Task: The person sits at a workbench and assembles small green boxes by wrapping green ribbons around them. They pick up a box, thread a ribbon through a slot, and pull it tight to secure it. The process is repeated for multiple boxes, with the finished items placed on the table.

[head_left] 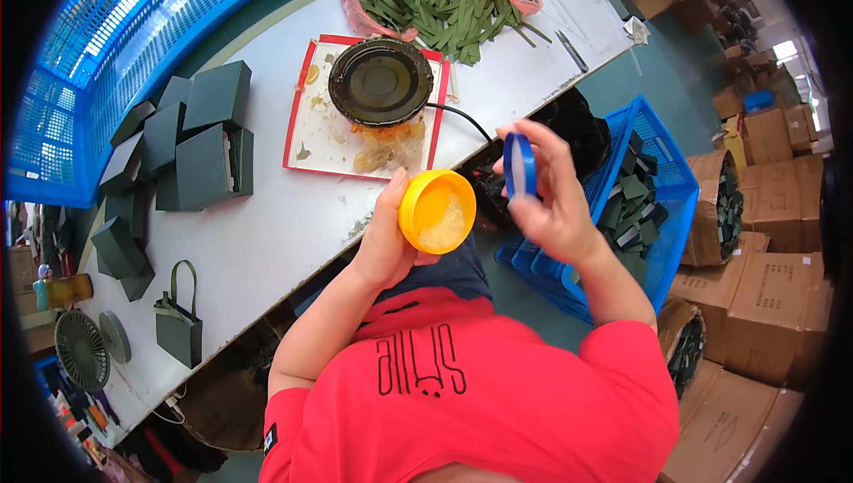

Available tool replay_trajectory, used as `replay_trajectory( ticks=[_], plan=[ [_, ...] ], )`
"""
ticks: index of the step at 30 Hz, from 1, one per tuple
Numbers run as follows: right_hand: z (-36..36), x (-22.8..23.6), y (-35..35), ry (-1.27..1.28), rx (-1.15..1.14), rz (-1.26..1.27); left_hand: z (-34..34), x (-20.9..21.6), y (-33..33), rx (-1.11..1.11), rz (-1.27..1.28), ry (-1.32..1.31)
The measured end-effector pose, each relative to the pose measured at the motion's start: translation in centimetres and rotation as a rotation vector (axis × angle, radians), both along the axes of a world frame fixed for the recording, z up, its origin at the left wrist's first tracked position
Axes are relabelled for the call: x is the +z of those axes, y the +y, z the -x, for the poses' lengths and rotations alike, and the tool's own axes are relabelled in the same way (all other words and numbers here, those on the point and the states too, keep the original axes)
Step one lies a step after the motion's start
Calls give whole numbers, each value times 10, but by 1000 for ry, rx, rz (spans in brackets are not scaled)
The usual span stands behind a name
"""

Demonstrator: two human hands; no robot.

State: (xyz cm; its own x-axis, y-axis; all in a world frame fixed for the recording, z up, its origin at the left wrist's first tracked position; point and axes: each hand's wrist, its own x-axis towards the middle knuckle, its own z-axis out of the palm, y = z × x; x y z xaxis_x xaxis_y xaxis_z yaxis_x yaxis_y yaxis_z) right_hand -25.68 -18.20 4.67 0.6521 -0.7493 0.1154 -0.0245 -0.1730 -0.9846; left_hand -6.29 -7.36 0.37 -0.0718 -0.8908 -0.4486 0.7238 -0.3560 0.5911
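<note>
My left hand [388,239] is wrapped round an uncapped yellow plastic jar [409,216], its mouth facing up at me. Pale, clear granules [442,230] lie inside along the lower side. To the right, my right hand [560,203] pinches a blue screw lid [519,166] on edge, apart from the jar. Beyond the jar, a round dark pot [382,83] with a crusted rim sits on a red-edged white tray [302,141]. Amber residue [391,147] is spread at the pot's near side.
Dark green boxes [213,159] are stacked on the white table [275,225] at left, with a small handled bag [179,327] nearer. Green strips [453,3] fill a pink plastic bag at the back. Blue crates [680,207], cartons [773,305] and a fan [83,350] stand around.
</note>
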Motion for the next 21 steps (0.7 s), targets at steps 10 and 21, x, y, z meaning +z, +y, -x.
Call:
replay_trajectory(
  ticks=[10,21],
  plan=[
    [-16,16,-5,522,235,-47,6,-17,5,74,369,-404],
    [-24,-3,-6,449,281,-243,4,-8,8,17,637,-828]
  ],
)
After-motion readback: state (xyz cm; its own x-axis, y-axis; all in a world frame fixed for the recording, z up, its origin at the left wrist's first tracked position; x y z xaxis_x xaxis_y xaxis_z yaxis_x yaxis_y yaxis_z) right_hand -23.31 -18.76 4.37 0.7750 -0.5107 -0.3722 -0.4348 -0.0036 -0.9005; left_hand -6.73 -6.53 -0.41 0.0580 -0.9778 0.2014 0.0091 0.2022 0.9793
